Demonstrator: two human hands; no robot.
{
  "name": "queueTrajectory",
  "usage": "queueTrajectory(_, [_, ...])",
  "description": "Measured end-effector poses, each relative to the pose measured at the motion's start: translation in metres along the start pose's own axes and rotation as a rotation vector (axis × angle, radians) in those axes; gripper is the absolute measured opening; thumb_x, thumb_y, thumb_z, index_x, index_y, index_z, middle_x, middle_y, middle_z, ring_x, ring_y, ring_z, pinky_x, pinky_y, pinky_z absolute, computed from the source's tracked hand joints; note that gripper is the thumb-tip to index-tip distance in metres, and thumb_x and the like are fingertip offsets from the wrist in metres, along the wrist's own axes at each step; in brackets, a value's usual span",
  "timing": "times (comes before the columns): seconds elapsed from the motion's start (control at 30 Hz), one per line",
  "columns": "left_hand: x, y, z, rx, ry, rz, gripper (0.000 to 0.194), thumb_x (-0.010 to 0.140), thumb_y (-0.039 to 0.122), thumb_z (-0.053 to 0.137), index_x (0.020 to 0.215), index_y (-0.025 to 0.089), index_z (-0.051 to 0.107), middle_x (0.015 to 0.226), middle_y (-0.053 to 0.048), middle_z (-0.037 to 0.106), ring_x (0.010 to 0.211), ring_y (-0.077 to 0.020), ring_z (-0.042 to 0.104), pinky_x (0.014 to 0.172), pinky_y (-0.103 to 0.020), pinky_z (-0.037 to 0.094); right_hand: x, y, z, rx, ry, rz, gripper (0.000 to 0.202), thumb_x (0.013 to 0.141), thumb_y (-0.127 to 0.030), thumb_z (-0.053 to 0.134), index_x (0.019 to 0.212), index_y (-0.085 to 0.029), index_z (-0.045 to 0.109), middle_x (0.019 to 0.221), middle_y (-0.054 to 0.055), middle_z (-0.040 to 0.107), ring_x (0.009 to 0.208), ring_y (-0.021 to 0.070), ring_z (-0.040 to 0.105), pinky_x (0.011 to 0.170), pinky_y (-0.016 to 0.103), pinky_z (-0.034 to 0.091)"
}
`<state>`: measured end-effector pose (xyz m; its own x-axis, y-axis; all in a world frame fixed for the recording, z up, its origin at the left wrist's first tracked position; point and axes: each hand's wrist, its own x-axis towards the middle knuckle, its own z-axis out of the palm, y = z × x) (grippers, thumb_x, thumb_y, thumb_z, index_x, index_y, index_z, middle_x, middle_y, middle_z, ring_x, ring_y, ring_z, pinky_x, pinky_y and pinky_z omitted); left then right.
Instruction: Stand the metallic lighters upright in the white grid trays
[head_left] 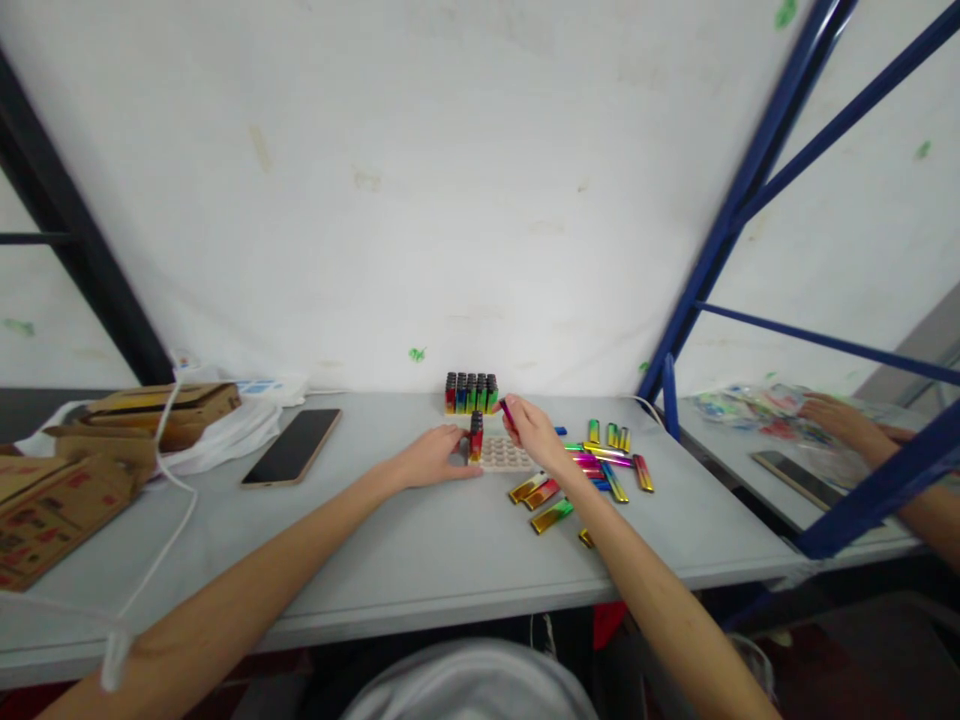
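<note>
A white tray with round holes (506,455) lies on the table, with a few red and gold lighters (476,440) upright at its left end. My left hand (437,457) is closed around that end, thumb along the near edge and fingers at the lighters' far side. Above the tray, my right hand (531,432) pinches a single purple-red lighter (508,412), held tilted. Many loose shiny lighters or metallic lighter sleeves (553,516) in gold, green, pink and blue are scattered to the right, partly hidden under my right forearm.
A block of upright black-topped lighters (471,393) stands behind the tray by the wall. Leftward lie a phone (292,448), cardboard boxes (71,500) and a white cable (176,480). A blue metal frame (731,215) borders the right, with another person's hand (844,418) beyond it.
</note>
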<state>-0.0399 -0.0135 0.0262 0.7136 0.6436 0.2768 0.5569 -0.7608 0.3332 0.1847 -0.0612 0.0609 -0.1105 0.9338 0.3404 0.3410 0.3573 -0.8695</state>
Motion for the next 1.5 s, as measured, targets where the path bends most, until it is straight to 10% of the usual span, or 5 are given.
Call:
queueTrajectory(0.27, [0.000,-0.001,0.004,0.026,0.019,-0.005,0.054,0.084,0.066,0.070,0.104,0.016,0.068,0.095,-0.009,0.071,0.084,-0.0280,0.066,0.077,-0.036,0.050,-0.005,0.001,-0.002,-0.293,-0.081,-0.310,0.045,0.097,-0.062,0.062,0.088,-0.019,0.070,0.082,0.003,0.067,0.074,0.0159,0.060,0.069,0.027,0.047])
queueTrajectory(1.33, [-0.001,-0.001,0.002,0.010,0.015,0.020,0.046,0.086,0.061,0.070,0.103,0.019,0.067,0.099,-0.009,0.072,0.092,-0.0288,0.068,0.082,-0.036,0.051,-0.005,0.005,0.008,-0.573,-0.287,-0.257,0.034,0.096,-0.052,0.071,0.085,-0.020,0.074,0.075,0.002,0.073,0.062,0.0143,0.059,0.060,0.025,0.035])
queueTrajectory(1.5, [-0.001,-0.002,0.003,0.035,0.013,-0.007,0.051,0.085,0.064,0.070,0.104,0.017,0.068,0.098,-0.011,0.072,0.090,-0.0302,0.068,0.080,-0.036,0.051,-0.001,0.007,-0.018,-0.656,-0.250,-0.252,0.044,0.105,-0.051,0.056,0.082,-0.019,0.074,0.067,0.002,0.069,0.059,0.0138,0.055,0.061,0.025,0.035])
